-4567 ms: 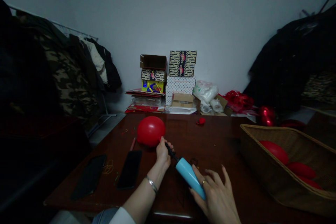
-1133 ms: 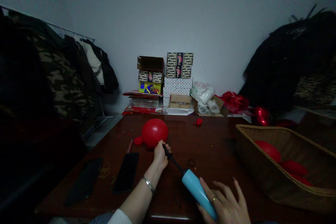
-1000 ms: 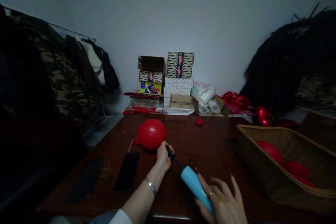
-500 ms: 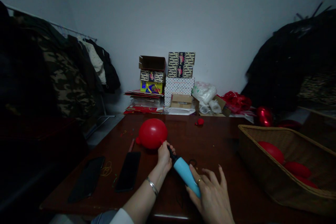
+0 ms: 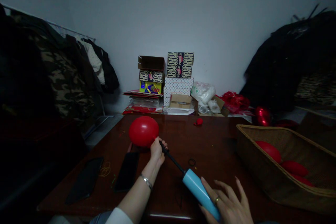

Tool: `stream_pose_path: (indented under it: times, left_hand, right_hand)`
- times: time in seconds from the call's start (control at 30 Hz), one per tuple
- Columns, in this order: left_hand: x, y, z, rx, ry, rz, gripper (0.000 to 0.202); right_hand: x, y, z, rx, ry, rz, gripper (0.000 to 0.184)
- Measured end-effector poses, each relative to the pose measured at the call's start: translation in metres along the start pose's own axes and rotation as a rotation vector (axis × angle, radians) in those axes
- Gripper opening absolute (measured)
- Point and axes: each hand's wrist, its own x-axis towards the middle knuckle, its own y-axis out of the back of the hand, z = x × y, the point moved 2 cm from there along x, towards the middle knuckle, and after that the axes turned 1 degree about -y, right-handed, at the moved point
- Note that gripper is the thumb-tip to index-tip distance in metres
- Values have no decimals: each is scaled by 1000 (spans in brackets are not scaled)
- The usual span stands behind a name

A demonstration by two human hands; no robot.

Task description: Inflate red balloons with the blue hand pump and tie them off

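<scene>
Red balloon [image 5: 143,131], round and inflated, rests on the dark table [image 5: 210,140] at the far end of the one blue pump [image 5: 201,193], just past its black rod. In the head view the left hand [image 5: 156,150] reaches forward with a bracelet on the wrist, its fingers pinched tight on the balloon's neck at the rod's tip. The right hand [image 5: 231,206] lies over the pump's near end with fingers splayed; I cannot tell whether the thumb closes beneath. Left of the pump lie two dark phones [image 5: 127,171]. Right of the pump stands one wicker basket [image 5: 244,136] with three red balloons [image 5: 268,149] inside.
</scene>
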Motion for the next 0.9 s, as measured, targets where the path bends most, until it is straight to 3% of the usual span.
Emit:
stream_pose_path:
  times: [0.43,0.67,0.9]
  left_hand:
    - [-10,-6,-14,-12,17,-5,19]
    - [-19,-10,-24,15,71,-5,19]
    - [-17,-9,-20,19,50,17,19]
  right_hand:
    - [26,-5,-12,79,-89,-50,56]
    - [55,-10,-29,170,-296,-98,51]
    - [56,-13,-34,199,-299,-119,54]
